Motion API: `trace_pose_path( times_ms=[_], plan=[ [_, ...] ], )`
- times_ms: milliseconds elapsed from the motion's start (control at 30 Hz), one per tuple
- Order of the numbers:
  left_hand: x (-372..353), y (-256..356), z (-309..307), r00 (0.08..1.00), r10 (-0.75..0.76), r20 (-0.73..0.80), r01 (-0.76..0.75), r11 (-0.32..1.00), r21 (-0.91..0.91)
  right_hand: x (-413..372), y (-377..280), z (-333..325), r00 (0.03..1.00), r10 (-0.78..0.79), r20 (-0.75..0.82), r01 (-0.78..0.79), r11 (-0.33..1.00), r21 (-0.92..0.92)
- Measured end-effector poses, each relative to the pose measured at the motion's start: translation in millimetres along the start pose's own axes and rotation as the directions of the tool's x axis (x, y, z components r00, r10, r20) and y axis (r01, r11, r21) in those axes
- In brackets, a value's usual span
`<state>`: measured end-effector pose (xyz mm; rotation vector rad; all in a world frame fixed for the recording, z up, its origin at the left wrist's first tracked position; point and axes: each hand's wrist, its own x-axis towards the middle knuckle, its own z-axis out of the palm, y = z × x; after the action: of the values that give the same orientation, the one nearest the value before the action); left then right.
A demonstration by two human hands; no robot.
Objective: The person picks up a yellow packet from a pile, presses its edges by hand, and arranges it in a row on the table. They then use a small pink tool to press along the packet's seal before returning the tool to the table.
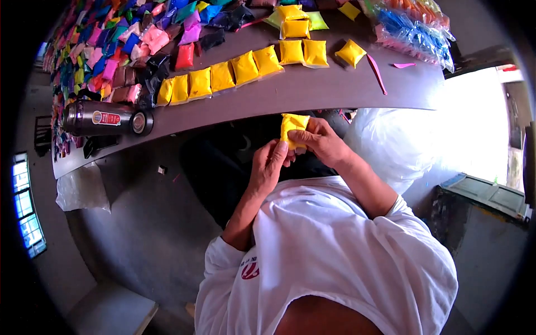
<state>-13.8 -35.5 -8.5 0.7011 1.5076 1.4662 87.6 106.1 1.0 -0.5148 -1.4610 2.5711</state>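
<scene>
A small yellow packet (294, 124) is held up between my two hands, just in front of the table's near edge. My left hand (268, 162) grips its lower left corner, with the thumb pointing up. My right hand (325, 143) is closed on its right side, the thumb pressed across the front. Some of the fingers behind the packet are hidden. Beyond my hands, a row of similar yellow packets (222, 76) lies along the table (335, 92). One more yellow packet (351, 53) lies apart on the right.
Many mixed-colour packets (111, 50) are heaped at the table's left. A dark thermos flask (106, 118) lies near the front edge. Pink plastic tools (377, 73) lie at right, near clear bags of blue and orange pieces (413, 39). A big clear plastic bag (385, 145) hangs below.
</scene>
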Motion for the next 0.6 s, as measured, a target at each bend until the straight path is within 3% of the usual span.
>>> trace_pose_path(
  times_ms=[100,167,300,600],
  plan=[
    [-0.6,-0.5,-1.6,0.999,-0.011,0.035,0.013,0.998,-0.063,1.3,5.9,-1.5,0.999,0.023,-0.033,-0.023,1.000,-0.010],
    [-0.9,0.1,-2.9,0.997,0.015,0.070,-0.005,0.989,-0.147,3.6,10.5,-4.3,0.998,0.053,-0.019,-0.051,0.995,0.083],
    [0.1,-10.8,-5.6,0.995,-0.071,0.075,0.089,0.959,-0.270,4.2,9.6,-5.2,0.997,0.081,-0.007,-0.079,0.986,0.150],
    [0.1,-22.9,-12.8,0.991,-0.128,-0.026,0.117,0.962,-0.247,0.4,-1.4,2.6,0.978,0.204,-0.038,-0.182,0.930,0.320]
  ],
)
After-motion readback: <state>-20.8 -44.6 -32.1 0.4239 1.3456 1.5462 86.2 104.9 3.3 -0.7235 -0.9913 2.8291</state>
